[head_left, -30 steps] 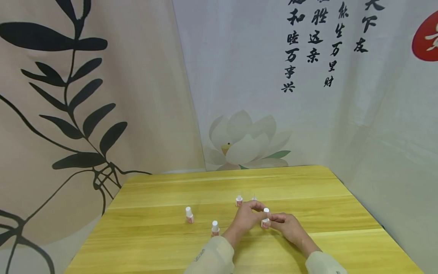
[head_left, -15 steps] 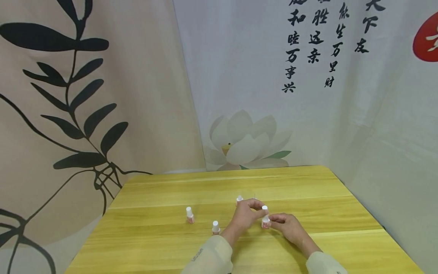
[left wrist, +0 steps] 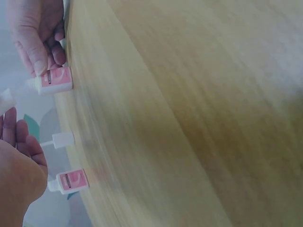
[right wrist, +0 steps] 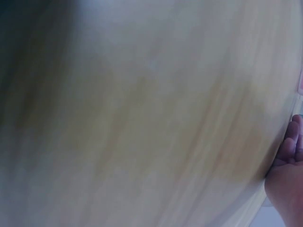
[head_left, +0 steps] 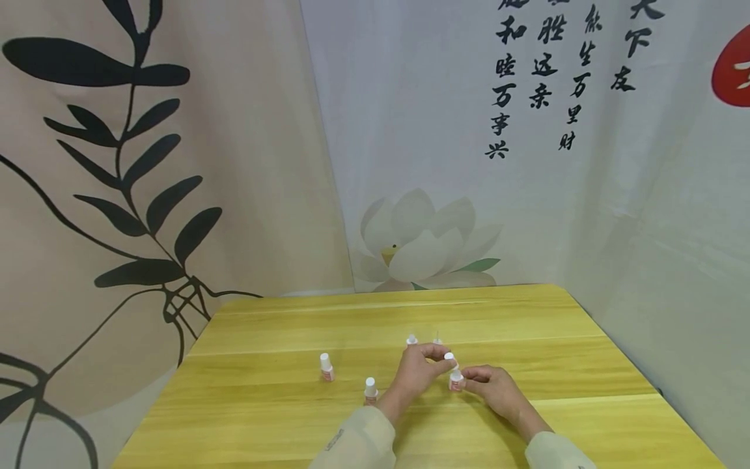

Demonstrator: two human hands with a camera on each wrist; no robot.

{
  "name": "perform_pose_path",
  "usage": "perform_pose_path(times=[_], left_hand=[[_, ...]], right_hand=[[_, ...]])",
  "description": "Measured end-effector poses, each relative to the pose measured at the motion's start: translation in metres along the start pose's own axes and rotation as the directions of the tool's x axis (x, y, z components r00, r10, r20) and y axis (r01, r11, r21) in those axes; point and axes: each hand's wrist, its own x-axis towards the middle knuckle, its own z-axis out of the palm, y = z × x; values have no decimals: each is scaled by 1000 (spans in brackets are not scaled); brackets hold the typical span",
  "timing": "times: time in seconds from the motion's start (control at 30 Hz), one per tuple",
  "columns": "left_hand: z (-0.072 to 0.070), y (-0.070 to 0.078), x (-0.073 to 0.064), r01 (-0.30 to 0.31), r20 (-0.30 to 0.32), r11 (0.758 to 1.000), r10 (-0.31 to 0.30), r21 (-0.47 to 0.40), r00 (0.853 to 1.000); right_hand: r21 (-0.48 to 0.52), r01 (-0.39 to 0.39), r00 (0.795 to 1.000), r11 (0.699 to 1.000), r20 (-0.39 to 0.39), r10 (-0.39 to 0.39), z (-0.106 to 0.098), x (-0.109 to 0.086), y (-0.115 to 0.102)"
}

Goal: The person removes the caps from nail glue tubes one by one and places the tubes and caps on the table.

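Cap (head_left: 449,357) tips clear of bottle (head_left: 456,382) in two-handed hold

Seated bottle and lifted cap part ways above a wood-grain table (head_left: 269,417), where a person's left hand (head_left: 417,370) pinches the white cap between thumb and fingers. The right hand (head_left: 495,387) pinches the pink-labelled bottle, which stands upright on the tabletop, the thumb lying against its label in the left wrist view. One second earlier the cap sits straight over the bottle's neck; now it leans and has shifted to the left of it, a gap showing between the two. The right hand's hold on the bottle is unchanged. Blur makes it impossible to tell whether a stem hangs from the raised cap.

Just beyond the left hand, a loose cap (left wrist: 63,140) stands with its thin stem pointing up, near an uncapped bottle (left wrist: 73,181) with a white neck. Two more bottles, their caps on, stand to the left: a farther bottle (head_left: 326,368) and a nearer bottle (head_left: 370,387), the latter beside the left wrist. Behind the table hang a beige cloth (head_left: 263,143) printed with dark leaves and a pale cloth (head_left: 404,117) bearing a lotus and black characters.
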Motion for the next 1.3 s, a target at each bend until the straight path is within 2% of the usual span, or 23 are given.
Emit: perform_pose_path(times=[0.2, 0.37, 0.5, 0.9, 1.3], left_hand=[[0, -1, -5, -29, -41, 999, 30, 24, 999], [0, -2, -7, -5, -84, 1000, 6, 14, 996], [0, -3, -9, -8, -109, 1000, 8, 4, 994], [-2, -5, -16, 9, -139, 1000, -12, -21, 990], [-5, -7, -19, 51, -131, 997, -57, -52, 990]], right_hand=[[-2, 9, 1000, 1000, 1, -9, 1, 1, 1], [-9, 8, 1000, 1000, -7, -8, 1, 0, 1], [-9, 4, 1000, 1000, -11, -4, 1, 0, 0], [5, 18, 1000, 1000, 6, -18, 0, 1, 1], [-31, -26, 998, 999, -57, 24, 2, 1, 1]])
